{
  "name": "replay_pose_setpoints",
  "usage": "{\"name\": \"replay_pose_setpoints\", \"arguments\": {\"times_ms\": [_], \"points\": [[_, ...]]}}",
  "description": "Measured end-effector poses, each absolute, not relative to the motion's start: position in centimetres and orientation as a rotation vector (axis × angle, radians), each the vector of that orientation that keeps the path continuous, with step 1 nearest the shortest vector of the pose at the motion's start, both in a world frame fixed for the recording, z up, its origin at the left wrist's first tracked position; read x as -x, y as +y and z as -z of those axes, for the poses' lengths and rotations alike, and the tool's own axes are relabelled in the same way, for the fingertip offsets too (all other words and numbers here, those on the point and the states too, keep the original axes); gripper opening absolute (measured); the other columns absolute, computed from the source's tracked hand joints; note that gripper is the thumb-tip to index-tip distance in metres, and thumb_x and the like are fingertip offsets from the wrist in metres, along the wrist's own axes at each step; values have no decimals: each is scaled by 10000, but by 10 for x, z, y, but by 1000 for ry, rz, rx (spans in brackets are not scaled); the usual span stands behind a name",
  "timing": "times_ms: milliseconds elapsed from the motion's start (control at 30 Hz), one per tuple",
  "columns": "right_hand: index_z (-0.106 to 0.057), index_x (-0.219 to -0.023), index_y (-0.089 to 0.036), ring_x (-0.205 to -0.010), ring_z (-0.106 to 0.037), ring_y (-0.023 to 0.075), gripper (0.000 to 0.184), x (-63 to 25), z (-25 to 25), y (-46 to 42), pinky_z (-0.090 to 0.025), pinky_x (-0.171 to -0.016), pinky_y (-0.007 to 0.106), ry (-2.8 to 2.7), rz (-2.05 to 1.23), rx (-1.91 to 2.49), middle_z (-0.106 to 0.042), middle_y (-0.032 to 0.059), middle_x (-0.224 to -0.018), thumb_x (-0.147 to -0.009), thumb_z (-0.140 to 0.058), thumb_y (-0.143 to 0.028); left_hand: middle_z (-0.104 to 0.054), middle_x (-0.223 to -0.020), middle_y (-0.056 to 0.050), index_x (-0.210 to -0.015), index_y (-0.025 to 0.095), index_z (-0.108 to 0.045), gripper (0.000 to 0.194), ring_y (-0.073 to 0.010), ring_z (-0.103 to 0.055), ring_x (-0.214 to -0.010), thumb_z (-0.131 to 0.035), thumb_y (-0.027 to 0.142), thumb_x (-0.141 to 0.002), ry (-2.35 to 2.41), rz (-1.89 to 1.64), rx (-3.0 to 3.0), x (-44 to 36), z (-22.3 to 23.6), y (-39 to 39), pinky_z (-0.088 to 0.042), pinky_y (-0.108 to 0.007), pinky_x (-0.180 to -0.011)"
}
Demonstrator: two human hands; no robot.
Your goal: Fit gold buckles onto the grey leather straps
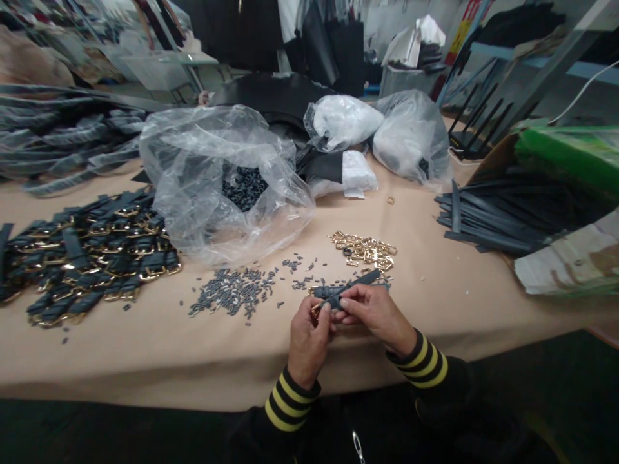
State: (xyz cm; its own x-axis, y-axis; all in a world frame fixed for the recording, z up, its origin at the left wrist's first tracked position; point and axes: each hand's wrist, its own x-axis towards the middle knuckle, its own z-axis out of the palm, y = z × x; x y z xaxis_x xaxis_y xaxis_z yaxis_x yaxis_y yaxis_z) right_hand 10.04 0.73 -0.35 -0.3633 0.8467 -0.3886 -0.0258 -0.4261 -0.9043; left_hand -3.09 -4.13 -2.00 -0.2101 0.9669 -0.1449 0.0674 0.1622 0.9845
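Note:
Between my two hands is a dark strap (pixel 363 280) with a gold buckle (pixel 316 310) at its left end. My left hand (pixel 308 335) is closed on the buckle end, thumb on top. The fingers of my right hand (pixel 372 312) pinch the strap farther along, near its middle. Just behind my hands, another dark strap piece (pixel 323 290) lies on the table, partly hidden by them. Beyond it is a small heap of loose gold buckles (pixel 367 250). To the left, many small dark loops (pixel 235 290) are scattered on the tabletop.
A pile of buckled straps (pixel 97 251) covers the left side. An opened clear plastic bag (pixel 193 193) holds small black rings (pixel 244 187). At right, long dark strips (pixel 503 209) stick out of a green-topped package (pixel 570 151). White bags (pixel 411 138) stand at the back.

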Motion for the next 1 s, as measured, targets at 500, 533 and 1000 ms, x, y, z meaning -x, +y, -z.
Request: {"name": "replay_pose_setpoints", "arguments": {"times_ms": [500, 533, 1000], "points": [[-601, -748, -156, -561, -598, 124, 114, -102, 4, 4, -449, -536, 218, -1801, -1121, 1321, -602, 9, -645, -794, -512, -210, -575, -607, 24, -768, 158, -479, 212, -73, -510, -465, -562, 353, -762, 1242, -1176, -863, 32, 21, -39, -420, -190, -460], [-604, -740, -157, -582, -601, 129, 117, -102, 3, 4, -450, -548, 220, -1817, -1098, 1319, -608, 13, -653, -795, -513, -206, -578, -610, 23, -768, 156, -484, 206, -74, -513, -470, -558, 349, -766, 1248, -1187, -866, 31, 21, -39, -425, -193, -466], [-611, -798, -140, -607, -569, 134, 115, -113, 3, 7, -468, -584, 250, -1776, -1373, 1253, -606, 18, -662, -778, -532, -221, -583, -613, 23, -781, 153, -501, 169, -82, -529, -484, -515, 320, -807, 1317, -1203, -954, 24, 18, -47, -430, -204, -493]]}}
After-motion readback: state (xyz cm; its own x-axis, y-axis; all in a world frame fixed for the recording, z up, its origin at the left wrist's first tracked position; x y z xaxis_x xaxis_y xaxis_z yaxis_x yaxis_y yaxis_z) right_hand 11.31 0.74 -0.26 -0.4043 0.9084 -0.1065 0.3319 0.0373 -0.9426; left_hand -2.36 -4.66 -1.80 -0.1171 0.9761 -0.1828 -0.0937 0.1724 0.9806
